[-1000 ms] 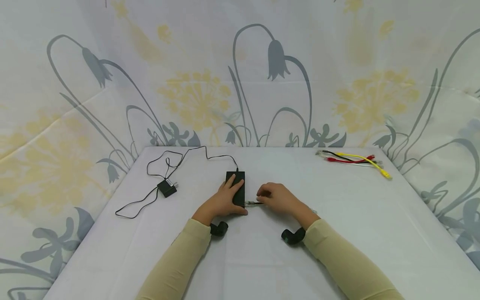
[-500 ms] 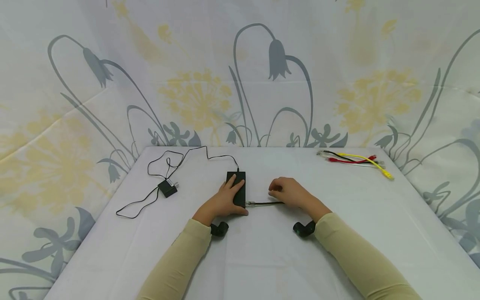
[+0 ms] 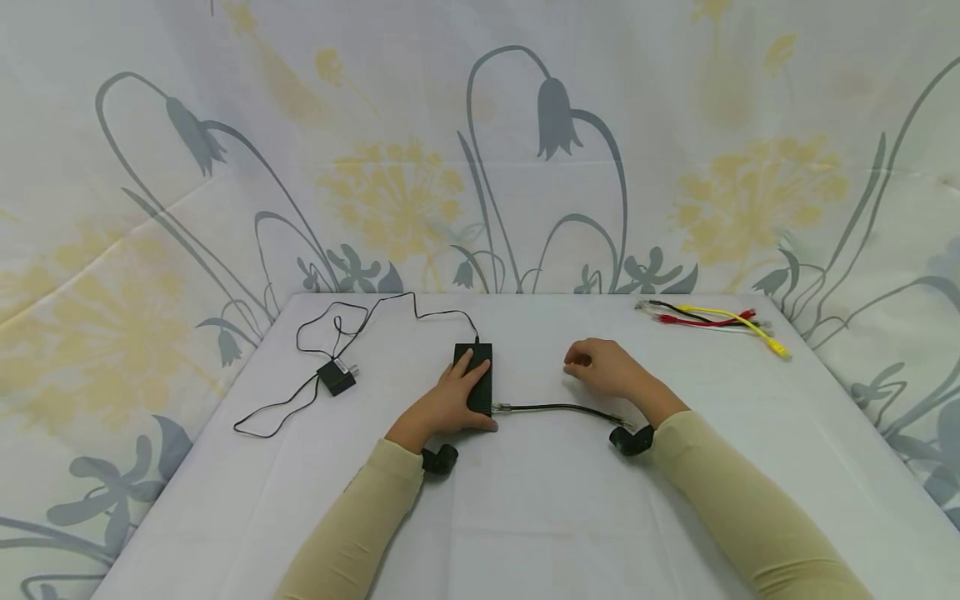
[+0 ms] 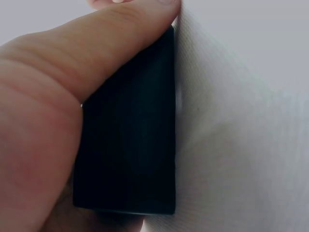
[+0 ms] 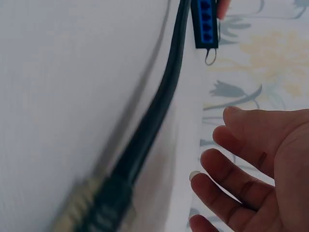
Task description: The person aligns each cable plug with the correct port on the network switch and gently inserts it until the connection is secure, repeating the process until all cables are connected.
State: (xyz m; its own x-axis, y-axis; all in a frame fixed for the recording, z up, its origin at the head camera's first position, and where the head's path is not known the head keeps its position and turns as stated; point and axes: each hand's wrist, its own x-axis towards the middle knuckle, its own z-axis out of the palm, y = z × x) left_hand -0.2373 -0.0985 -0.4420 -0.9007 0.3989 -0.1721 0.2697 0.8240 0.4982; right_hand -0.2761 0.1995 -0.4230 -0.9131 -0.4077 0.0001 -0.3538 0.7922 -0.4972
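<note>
On the near side of the black box (image 3: 481,398), a small wrist camera (image 3: 440,459) is showing by the person's left cuff. The left hand (image 3: 446,402) is lying over the box, fingers spread and straight on its top, the thumb stretching along its near end. A short black cable (image 3: 558,407) is running across the white counter (image 3: 525,517) from the box's right side, where blue ports (image 5: 206,21) are showing. Well to the box's right, the right hand (image 3: 609,368) is hanging loosely curled, holding nothing. Left of the box, a plug adapter (image 3: 336,377) is lying, its thin cord entering the box's far end. Beyond the box, far right, a cable bundle (image 3: 705,322) is resting.
</note>
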